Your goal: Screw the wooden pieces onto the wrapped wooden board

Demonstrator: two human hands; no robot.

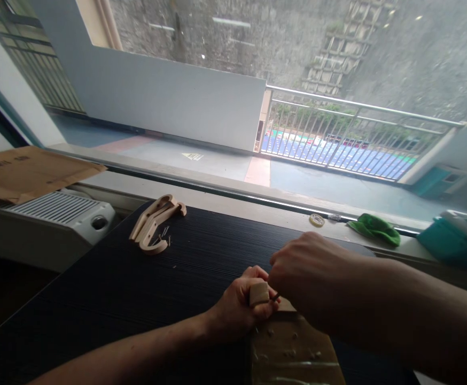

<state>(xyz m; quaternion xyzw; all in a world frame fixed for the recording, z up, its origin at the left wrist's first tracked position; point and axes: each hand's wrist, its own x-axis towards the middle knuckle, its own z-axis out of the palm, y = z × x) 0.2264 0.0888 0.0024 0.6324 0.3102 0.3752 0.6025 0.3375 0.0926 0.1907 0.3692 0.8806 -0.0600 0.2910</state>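
My left hand (241,302) is wrapped round a pale wooden hook (259,294), whose squared end sticks up between the fingers. Just above and beside it, my right hand (301,272) is closed in a fist. A thin dark shaft (274,297) shows below that fist, close to the hook; the rest of the tool is hidden in the hand. Beneath both hands lies a brown wooden board (297,347) with shiny clear wrap and several small bumps or bits on it. Other curved wooden hooks (153,227) with drilled holes lie at the left, beside several screws (164,232).
Everything rests on a black table (97,299) against a window sill (233,202). A roll of tape (317,220), a green cloth (373,229) and a teal container (453,243) sit along the sill. A brown envelope (33,171) lies on a white slatted unit (61,211).
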